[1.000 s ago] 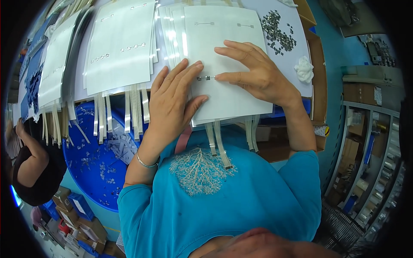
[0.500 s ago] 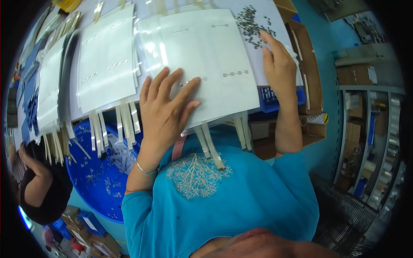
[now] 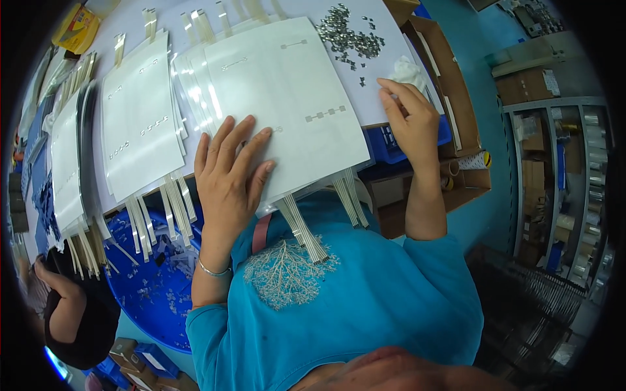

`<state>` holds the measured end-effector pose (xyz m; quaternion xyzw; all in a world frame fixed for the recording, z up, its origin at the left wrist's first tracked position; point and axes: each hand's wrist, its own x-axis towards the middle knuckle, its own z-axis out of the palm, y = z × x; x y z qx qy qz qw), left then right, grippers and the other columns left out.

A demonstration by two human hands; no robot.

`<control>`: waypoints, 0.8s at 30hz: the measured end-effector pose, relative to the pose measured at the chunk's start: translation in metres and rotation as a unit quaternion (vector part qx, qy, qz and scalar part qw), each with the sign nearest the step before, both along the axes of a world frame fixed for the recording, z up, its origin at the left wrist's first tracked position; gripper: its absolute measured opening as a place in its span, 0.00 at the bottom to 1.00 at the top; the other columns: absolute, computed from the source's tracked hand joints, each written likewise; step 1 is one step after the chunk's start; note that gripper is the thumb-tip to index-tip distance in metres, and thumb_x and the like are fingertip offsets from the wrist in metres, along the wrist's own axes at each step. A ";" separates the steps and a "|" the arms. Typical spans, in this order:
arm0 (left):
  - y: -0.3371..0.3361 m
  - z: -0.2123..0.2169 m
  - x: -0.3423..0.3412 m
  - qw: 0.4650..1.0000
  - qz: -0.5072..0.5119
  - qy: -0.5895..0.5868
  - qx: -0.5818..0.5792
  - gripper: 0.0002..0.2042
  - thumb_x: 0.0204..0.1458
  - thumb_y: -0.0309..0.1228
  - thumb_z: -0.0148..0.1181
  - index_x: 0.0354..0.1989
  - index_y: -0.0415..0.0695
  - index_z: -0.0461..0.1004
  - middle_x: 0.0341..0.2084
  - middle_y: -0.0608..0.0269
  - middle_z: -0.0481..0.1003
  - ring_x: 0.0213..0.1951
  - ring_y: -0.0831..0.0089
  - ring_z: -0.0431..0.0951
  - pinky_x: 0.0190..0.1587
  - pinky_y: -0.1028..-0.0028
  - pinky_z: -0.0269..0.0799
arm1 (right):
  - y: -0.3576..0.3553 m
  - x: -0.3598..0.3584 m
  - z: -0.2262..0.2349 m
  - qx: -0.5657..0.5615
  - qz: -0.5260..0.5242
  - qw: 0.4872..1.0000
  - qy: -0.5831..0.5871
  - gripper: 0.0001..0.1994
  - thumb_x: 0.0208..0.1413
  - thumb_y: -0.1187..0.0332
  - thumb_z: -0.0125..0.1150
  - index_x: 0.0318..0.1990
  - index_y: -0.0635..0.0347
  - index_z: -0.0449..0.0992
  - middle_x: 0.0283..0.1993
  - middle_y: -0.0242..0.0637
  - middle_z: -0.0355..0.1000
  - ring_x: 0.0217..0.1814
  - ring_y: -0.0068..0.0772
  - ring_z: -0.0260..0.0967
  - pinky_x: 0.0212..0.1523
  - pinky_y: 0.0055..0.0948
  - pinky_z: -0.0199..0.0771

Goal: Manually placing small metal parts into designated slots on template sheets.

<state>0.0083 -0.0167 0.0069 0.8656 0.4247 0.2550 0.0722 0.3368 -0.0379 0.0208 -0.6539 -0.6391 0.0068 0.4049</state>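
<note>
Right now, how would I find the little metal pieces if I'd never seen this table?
Find the pale table, then the big white sheet under the person's left hand. Off that sheet's right edge, toward its far end, lies the scattered pile of small metal pieces. It's dark, shiny and loose, unlike the flat sheet or the crumpled white wad.

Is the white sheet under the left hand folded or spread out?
Spread out: the white sheet shows no fold across its visible face, and the left hand rests on it.
</note>
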 end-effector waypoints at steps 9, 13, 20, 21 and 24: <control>0.001 -0.006 0.000 1.000 0.011 0.003 0.013 0.23 0.65 0.44 0.66 0.67 0.59 0.79 0.70 0.64 0.75 0.76 0.58 0.67 0.79 0.50 0.52 | 0.025 -0.008 -0.001 -0.011 0.000 0.998 -0.065 0.10 0.62 0.71 0.73 0.49 0.58 0.89 0.44 0.35 0.83 0.36 0.31 0.81 0.39 0.29 0.80; 0.000 -0.007 0.000 1.000 0.009 -0.004 0.016 0.23 0.64 0.44 0.66 0.67 0.59 0.79 0.70 0.64 0.75 0.76 0.58 0.67 0.79 0.49 0.52 | 0.026 -0.004 -0.003 -0.020 0.002 0.997 -0.071 0.09 0.62 0.70 0.74 0.48 0.57 0.89 0.44 0.34 0.82 0.37 0.31 0.81 0.41 0.30 0.80; 0.000 -0.010 -0.001 1.000 0.008 -0.011 0.019 0.23 0.64 0.44 0.67 0.67 0.59 0.79 0.70 0.64 0.75 0.75 0.58 0.68 0.79 0.50 0.52 | 0.028 -0.002 0.009 -0.093 0.008 0.995 -0.034 0.06 0.62 0.69 0.72 0.44 0.59 0.86 0.44 0.34 0.81 0.38 0.31 0.80 0.42 0.32 0.79; 0.000 -0.010 0.000 1.000 0.007 -0.011 0.019 0.23 0.64 0.44 0.67 0.67 0.59 0.79 0.70 0.64 0.75 0.75 0.58 0.68 0.79 0.50 0.52 | 0.029 -0.002 0.010 -0.105 0.015 0.994 -0.040 0.06 0.62 0.69 0.72 0.43 0.60 0.85 0.44 0.34 0.81 0.38 0.32 0.80 0.42 0.32 0.78; 0.001 -0.009 0.000 1.000 0.005 -0.010 0.019 0.23 0.64 0.44 0.67 0.67 0.59 0.79 0.69 0.64 0.75 0.75 0.58 0.68 0.79 0.50 0.52 | 0.030 -0.001 0.014 -0.120 0.019 0.990 -0.068 0.05 0.63 0.69 0.70 0.42 0.60 0.85 0.43 0.35 0.79 0.38 0.35 0.79 0.41 0.34 0.78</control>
